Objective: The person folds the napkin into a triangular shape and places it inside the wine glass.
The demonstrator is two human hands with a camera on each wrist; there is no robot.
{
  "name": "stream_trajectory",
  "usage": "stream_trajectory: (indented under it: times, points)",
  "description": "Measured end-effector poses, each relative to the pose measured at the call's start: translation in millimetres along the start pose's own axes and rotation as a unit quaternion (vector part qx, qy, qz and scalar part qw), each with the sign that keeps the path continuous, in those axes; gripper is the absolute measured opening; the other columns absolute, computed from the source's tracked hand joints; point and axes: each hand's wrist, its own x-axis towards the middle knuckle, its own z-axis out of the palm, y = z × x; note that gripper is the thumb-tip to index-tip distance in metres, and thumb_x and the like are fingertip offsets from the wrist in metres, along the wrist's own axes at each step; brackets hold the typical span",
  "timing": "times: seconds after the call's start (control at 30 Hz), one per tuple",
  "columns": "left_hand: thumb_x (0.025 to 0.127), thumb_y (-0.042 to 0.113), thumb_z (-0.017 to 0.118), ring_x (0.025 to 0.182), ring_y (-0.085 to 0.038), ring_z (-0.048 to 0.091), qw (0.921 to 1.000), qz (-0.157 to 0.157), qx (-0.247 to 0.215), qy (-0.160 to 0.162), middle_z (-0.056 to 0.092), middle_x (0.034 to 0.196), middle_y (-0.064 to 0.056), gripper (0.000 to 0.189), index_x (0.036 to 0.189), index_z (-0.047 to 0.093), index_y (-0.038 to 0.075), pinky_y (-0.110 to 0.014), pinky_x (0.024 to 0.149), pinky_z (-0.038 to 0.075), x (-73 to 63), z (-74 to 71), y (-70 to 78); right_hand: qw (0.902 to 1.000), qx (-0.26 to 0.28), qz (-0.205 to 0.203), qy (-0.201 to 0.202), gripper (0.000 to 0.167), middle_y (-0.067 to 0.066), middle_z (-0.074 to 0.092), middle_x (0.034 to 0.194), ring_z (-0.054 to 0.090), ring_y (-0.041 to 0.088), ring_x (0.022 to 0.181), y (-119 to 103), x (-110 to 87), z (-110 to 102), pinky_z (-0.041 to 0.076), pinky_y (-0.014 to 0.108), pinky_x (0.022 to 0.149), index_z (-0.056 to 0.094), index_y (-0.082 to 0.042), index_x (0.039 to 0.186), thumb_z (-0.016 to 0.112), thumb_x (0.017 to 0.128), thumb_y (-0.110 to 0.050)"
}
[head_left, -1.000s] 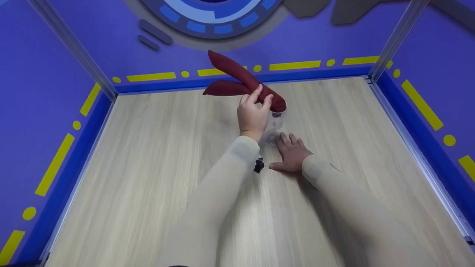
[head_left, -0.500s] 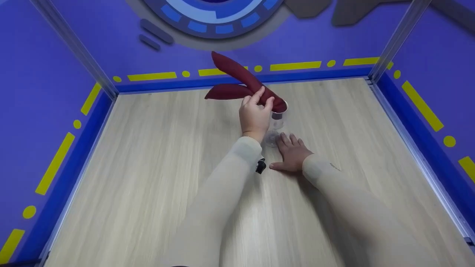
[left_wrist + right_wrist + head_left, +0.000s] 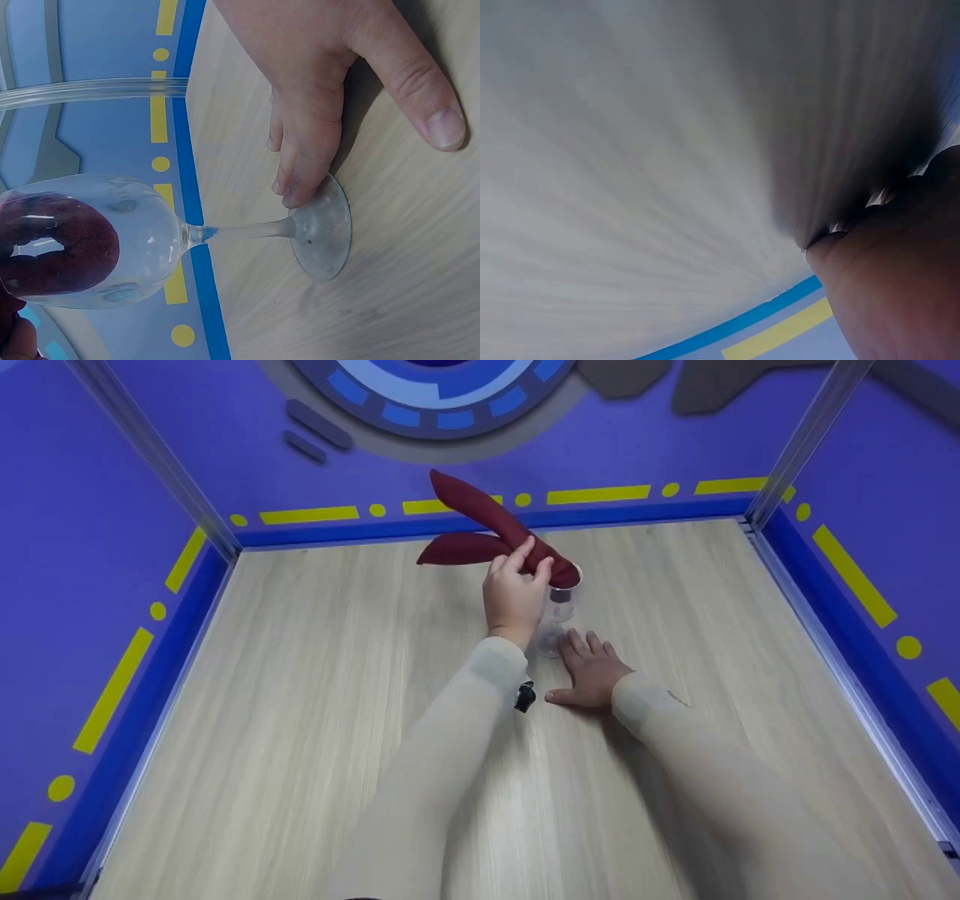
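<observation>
A dark red cloth napkin [image 3: 480, 506], folded with two pointed ends, sticks out of a clear wine glass [image 3: 154, 255] toward the back left. My left hand [image 3: 514, 598] pinches it between thumb and fingers just above the rim. Through the bowl, the left wrist view shows the rounded lower end of the cloth inside. The glass stands upright on its round foot [image 3: 330, 244]. Beside it lies my right hand [image 3: 596, 671], spread flat on the table, its fingertips at the edge of that foot. In the right wrist view the right hand [image 3: 900, 277] fills the lower right corner.
A wood-grain table [image 3: 315, 697] spreads under both arms. Blue panels with yellow dashes [image 3: 307, 514] enclose its back and sides, with metal posts [image 3: 802, 446] in the corners. A black device [image 3: 525, 697] sits at the left wrist.
The left hand and napkin have shifted slightly down and to the right, the upper tip now lower. The right hand and the glass have stayed in place.
</observation>
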Motion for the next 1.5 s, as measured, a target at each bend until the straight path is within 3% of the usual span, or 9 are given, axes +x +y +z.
stream_trajectory:
  times: [0.23, 0.57, 1.1, 1.27, 1.5]
  points:
    - [0.099, 0.037, 0.075, 0.093, -0.015, 0.064, 1.0000, -0.003, 0.009, -0.002, 0.071, 0.108, -0.005, 0.045, 0.141, 0.069, 0.022, -0.027, 0.086, 0.056, -0.7, 0.0, -1.6, 1.0000, -0.007, 0.000, -0.005, 0.115, 0.025, 0.006, 0.176, 0.005, 0.054, 0.160, -3.7, -2.8, -2.3, 0.012, 0.068, 0.128, 0.010, -0.002, 0.168, 0.061, 0.093, -0.073]
    - [0.099, 0.036, 0.075, 0.092, -0.015, 0.063, 0.9999, -0.004, 0.008, -0.008, 0.070, 0.108, -0.005, 0.045, 0.141, 0.069, 0.022, -0.027, 0.084, 0.056, 0.4, -2.6, 3.2, 0.9996, -0.026, 0.002, -0.012, 0.116, 0.024, 0.008, 0.176, 0.010, 0.056, 0.159, -5.3, 0.0, -5.7, 0.018, 0.066, 0.128, 0.011, -0.002, 0.168, 0.061, 0.092, -0.074]
    - [0.100, 0.034, 0.074, 0.094, -0.014, 0.062, 0.9995, 0.000, 0.026, -0.016, 0.069, 0.108, -0.005, 0.044, 0.142, 0.069, 0.022, -0.026, 0.085, 0.057, -1.5, 1.6, 6.8, 0.9995, -0.013, 0.013, -0.024, 0.118, 0.025, 0.006, 0.175, 0.008, 0.057, 0.159, -4.6, 1.0, -6.7, 0.017, 0.067, 0.128, 0.010, -0.001, 0.168, 0.061, 0.092, -0.074]
    - [0.100, 0.032, 0.074, 0.093, -0.017, 0.063, 0.9986, 0.018, 0.044, -0.022, 0.069, 0.107, -0.007, 0.043, 0.141, 0.069, 0.022, -0.028, 0.085, 0.057, -0.6, 1.3, 8.0, 0.9994, -0.015, 0.014, -0.028, 0.118, 0.025, 0.005, 0.175, 0.007, 0.056, 0.159, -5.9, 1.0, -6.8, 0.017, 0.066, 0.128, 0.009, -0.001, 0.168, 0.060, 0.092, -0.075]
    - [0.100, 0.031, 0.074, 0.097, -0.018, 0.066, 0.9910, 0.080, 0.104, -0.028, 0.068, 0.107, -0.007, 0.039, 0.138, 0.072, 0.024, -0.029, 0.090, 0.058, 1.6, 1.9, 9.6, 0.9997, -0.016, 0.008, -0.018, 0.116, 0.026, 0.008, 0.175, 0.009, 0.056, 0.159, -7.5, 0.0, -7.4, 0.018, 0.066, 0.128, 0.011, 0.001, 0.168, 0.061, 0.093, -0.072]
